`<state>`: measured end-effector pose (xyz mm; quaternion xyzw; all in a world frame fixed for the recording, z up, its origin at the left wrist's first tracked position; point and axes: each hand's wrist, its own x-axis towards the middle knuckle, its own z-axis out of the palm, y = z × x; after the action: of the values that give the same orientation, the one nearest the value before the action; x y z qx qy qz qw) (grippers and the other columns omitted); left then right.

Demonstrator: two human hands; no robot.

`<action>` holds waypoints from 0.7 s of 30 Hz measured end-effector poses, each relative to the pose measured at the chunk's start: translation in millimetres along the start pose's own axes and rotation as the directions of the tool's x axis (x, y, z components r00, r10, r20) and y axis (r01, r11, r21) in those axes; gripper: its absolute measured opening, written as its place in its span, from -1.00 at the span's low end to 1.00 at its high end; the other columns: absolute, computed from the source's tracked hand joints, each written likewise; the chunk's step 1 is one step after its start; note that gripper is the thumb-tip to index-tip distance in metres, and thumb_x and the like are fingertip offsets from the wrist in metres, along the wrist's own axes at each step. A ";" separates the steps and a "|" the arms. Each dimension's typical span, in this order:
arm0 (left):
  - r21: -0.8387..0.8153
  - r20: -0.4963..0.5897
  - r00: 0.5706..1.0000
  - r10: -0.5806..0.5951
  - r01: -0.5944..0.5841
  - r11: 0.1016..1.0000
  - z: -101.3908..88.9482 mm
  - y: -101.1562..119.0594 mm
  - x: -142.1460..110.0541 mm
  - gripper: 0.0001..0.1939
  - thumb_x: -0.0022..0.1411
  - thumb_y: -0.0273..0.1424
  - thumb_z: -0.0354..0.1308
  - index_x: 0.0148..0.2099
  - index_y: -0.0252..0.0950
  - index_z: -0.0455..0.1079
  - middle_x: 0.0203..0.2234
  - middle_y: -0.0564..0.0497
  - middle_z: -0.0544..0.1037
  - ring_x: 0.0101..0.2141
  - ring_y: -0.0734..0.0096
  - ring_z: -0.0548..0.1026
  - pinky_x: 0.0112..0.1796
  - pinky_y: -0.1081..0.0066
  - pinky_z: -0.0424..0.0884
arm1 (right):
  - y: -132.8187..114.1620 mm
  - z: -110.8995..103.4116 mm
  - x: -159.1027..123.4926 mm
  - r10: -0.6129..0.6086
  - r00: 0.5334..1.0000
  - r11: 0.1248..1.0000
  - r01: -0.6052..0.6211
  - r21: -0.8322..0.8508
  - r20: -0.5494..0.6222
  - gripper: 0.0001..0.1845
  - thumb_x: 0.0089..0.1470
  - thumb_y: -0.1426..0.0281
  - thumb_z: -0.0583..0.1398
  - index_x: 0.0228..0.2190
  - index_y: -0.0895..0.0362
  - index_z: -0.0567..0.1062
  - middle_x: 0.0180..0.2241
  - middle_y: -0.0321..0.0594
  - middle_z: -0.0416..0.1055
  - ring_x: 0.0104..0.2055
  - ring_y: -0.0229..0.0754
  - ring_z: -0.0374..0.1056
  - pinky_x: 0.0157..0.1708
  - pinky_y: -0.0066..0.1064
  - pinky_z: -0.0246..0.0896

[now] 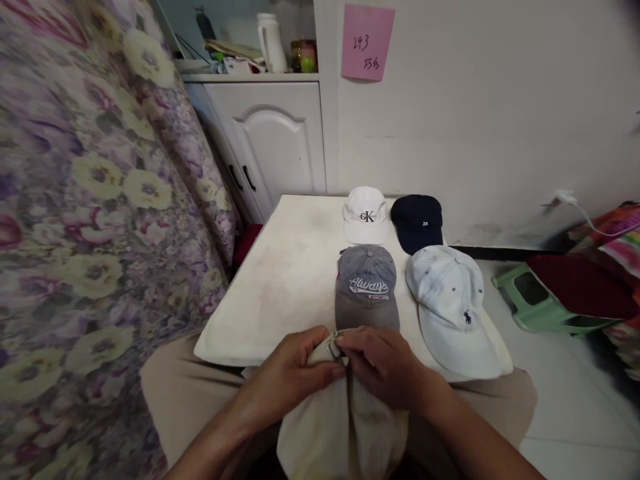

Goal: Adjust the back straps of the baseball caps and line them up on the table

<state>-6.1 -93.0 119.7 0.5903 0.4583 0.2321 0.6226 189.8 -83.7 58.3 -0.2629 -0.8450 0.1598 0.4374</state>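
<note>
A beige cap is held over my lap with its back strap turned up. My left hand pinches the strap on the left of a metal buckle. On the buckle's other side, the fingers of my right hand close on the strap end. Just beyond my hands lies a grey cap with "Always" lettering. Behind it sits a white cap marked "CK". A navy cap is beside that one, and a pale blue cap lies at the table's right edge.
The cream-covered table stands against the wall. A white cabinet with a jug on its shelf is behind. Floral curtain hangs on the left. A green stool with a dark red top stands at right.
</note>
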 end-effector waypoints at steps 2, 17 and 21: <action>-0.028 -0.004 1.000 0.011 -0.011 1.000 -0.8 -1.1 -0.2 -0.86 0.14 -0.37 0.23 -0.33 -0.29 0.33 -0.46 0.14 0.33 -0.43 0.49 0.22 -0.42 0.50 0.21 | -0.9 -3.4 1.2 -0.045 0.999 0.999 0.044 0.028 0.026 -0.72 0.23 0.52 0.11 -0.02 0.13 0.37 -0.16 -0.09 0.57 -0.10 -0.12 0.52 -0.14 -0.31 0.48; 0.095 -0.033 0.999 0.037 -0.034 0.995 -1.8 -1.9 5.3 -0.85 0.15 -0.38 0.21 -0.35 -0.31 0.30 -0.46 0.15 0.31 -0.42 0.47 0.22 -0.42 0.49 0.16 | 2.7 -16.1 18.9 -0.244 0.951 0.919 0.290 -0.266 0.191 -0.82 0.25 0.54 0.03 -0.18 0.22 0.40 -0.36 -0.08 0.53 -0.33 -0.11 0.49 -0.42 -0.34 0.41; 0.065 -0.043 0.998 0.048 -0.046 0.997 -0.3 -2.7 7.8 -0.85 0.19 -0.35 0.17 -0.34 -0.30 0.29 -0.47 0.15 0.31 -0.43 0.48 0.20 -0.43 0.49 0.16 | 6.8 3.0 12.7 -0.052 0.996 0.991 0.042 -0.130 -0.073 -0.86 0.19 0.52 0.07 -0.24 0.12 0.40 -0.44 -0.21 0.49 -0.44 -0.18 0.44 -0.49 -0.40 0.33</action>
<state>-3.3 -87.0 114.8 0.6151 0.4652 0.2451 0.5875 183.4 -70.9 61.4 -0.2764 -0.8422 0.0846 0.4552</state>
